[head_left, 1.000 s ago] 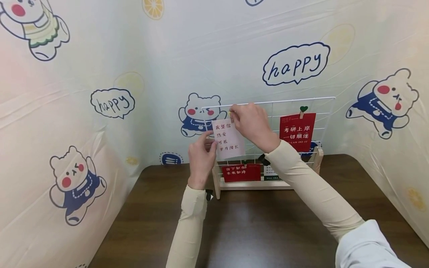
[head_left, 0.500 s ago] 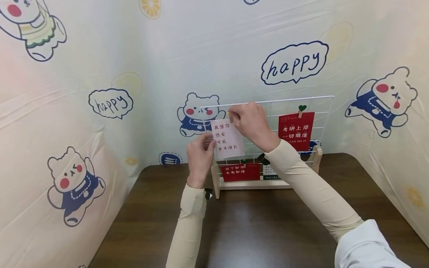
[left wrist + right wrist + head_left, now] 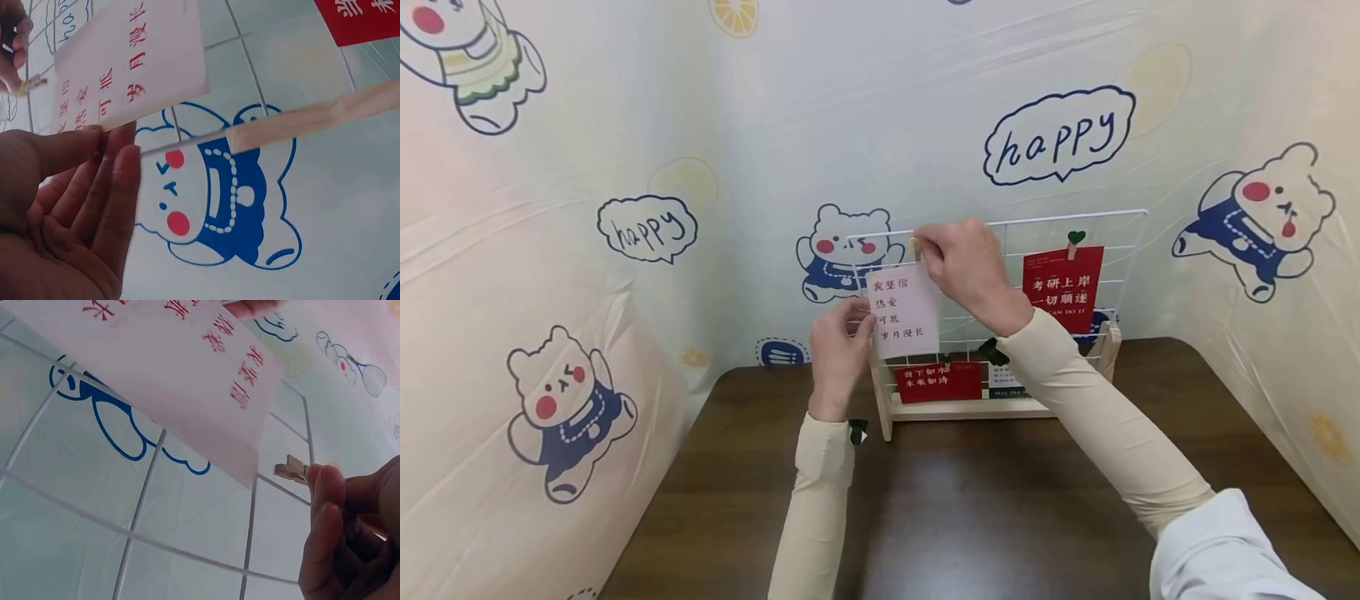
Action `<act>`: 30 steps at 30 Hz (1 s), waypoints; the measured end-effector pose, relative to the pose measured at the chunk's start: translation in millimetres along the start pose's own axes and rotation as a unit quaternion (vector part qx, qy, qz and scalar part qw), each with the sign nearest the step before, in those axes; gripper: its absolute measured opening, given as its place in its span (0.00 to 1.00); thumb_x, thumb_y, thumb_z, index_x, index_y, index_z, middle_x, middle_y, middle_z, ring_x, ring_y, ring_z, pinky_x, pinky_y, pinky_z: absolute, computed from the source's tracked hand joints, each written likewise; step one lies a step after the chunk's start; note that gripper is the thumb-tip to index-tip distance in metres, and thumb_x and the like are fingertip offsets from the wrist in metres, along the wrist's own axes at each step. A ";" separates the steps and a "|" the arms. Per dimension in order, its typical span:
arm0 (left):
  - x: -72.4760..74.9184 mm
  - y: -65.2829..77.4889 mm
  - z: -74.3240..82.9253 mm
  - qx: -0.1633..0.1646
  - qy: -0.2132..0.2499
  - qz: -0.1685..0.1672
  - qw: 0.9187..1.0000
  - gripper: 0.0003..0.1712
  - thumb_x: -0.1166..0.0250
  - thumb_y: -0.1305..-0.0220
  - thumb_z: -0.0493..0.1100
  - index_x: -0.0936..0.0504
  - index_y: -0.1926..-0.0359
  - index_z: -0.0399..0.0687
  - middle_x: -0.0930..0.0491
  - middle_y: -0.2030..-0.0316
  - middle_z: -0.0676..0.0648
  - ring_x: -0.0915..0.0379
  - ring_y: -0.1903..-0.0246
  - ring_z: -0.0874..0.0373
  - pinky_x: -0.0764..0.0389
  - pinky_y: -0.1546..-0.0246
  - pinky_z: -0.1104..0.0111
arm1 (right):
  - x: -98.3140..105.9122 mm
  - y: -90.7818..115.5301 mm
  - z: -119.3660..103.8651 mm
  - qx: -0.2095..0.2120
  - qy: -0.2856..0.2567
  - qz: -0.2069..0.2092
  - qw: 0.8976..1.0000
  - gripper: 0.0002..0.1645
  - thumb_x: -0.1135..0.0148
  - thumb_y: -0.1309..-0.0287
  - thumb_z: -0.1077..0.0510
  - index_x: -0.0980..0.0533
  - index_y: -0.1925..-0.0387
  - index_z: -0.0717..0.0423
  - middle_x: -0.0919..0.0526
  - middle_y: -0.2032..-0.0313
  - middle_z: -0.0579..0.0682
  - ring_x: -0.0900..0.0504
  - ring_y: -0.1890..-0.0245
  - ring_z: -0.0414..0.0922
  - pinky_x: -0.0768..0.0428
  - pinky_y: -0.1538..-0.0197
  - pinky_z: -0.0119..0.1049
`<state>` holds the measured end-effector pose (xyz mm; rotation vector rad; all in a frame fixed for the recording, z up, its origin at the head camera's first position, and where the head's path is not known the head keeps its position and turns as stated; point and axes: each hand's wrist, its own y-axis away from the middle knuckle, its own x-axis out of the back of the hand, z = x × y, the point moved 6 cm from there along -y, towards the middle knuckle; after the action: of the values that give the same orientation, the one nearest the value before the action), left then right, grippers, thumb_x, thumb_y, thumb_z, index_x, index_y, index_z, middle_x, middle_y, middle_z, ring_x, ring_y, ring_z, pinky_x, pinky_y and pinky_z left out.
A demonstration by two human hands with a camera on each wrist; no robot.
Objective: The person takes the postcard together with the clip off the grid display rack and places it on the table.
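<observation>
Left hand point(image 3: 837, 348): we see thumb and fingers pinching the pale card point(image 3: 906, 312).
Pale card: right of this pinch, before the wire grid point(image 3: 130, 534).
Right hand point(image 3: 972, 271): we see it pinching a wooden clip point(image 3: 290, 469), near the card's top.
Upper red card point(image 3: 1062, 287): right of both grips.

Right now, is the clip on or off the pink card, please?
Off: the right wrist view shows a gap between the card and the clip.

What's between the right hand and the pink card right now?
A small wooden clip, pinched by the right hand, then a gap before the pink card; the right wrist view shows both.
</observation>
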<state>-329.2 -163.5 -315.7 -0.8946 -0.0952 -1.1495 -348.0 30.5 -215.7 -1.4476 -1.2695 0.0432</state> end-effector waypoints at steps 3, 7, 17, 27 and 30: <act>2.2 1.8 -4.0 0.011 0.005 -0.013 1.000 0.09 0.31 0.31 0.35 0.13 0.51 0.41 0.09 0.56 0.38 0.09 0.61 0.44 0.10 0.53 0.54 | 3.3 5.3 3.5 -0.010 -0.011 -0.010 1.000 0.13 0.40 0.27 0.59 0.12 0.52 0.61 0.08 0.64 0.59 0.15 0.73 0.52 0.28 0.71 0.36; 4.2 3.6 -7.6 0.011 0.008 -0.027 1.000 0.08 0.31 0.32 0.34 0.13 0.53 0.40 0.09 0.58 0.38 0.09 0.61 0.44 0.10 0.53 0.54 | 9.3 17.4 12.1 -0.031 -0.027 -0.013 0.999 0.13 0.42 0.25 0.59 0.14 0.52 0.61 0.12 0.73 0.57 0.23 0.78 0.49 0.30 0.72 0.35; 11.6 16.7 -14.2 0.034 0.029 -0.060 0.997 0.10 0.32 0.32 0.33 0.14 0.51 0.38 0.09 0.56 0.37 0.09 0.61 0.42 0.11 0.53 0.51 | 14.8 56.2 21.7 -0.028 -0.070 0.014 0.997 0.11 0.35 0.30 0.59 0.13 0.54 0.61 0.11 0.72 0.56 0.21 0.80 0.46 0.22 0.72 0.34; 12.2 35.0 -24.5 0.061 0.015 -0.078 0.995 0.11 0.31 0.31 0.34 0.14 0.49 0.39 0.10 0.55 0.39 0.10 0.59 0.44 0.13 0.51 0.50 | 7.0 85.9 31.8 -0.033 -0.066 0.009 0.997 0.10 0.33 0.32 0.59 0.13 0.55 0.60 0.11 0.73 0.55 0.20 0.79 0.45 0.20 0.69 0.35; 13.9 39.0 -28.5 0.061 0.008 -0.076 0.995 0.11 0.31 0.32 0.34 0.14 0.49 0.39 0.10 0.56 0.39 0.10 0.59 0.45 0.13 0.50 0.50 | 4.4 93.1 35.4 -0.039 -0.062 0.003 0.997 0.10 0.33 0.33 0.60 0.13 0.55 0.61 0.10 0.71 0.56 0.20 0.78 0.46 0.19 0.68 0.37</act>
<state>-301.5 -188.1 -349.8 -0.7795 -0.2214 -1.2777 -308.6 79.9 -292.8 -1.5355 -1.3793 0.0897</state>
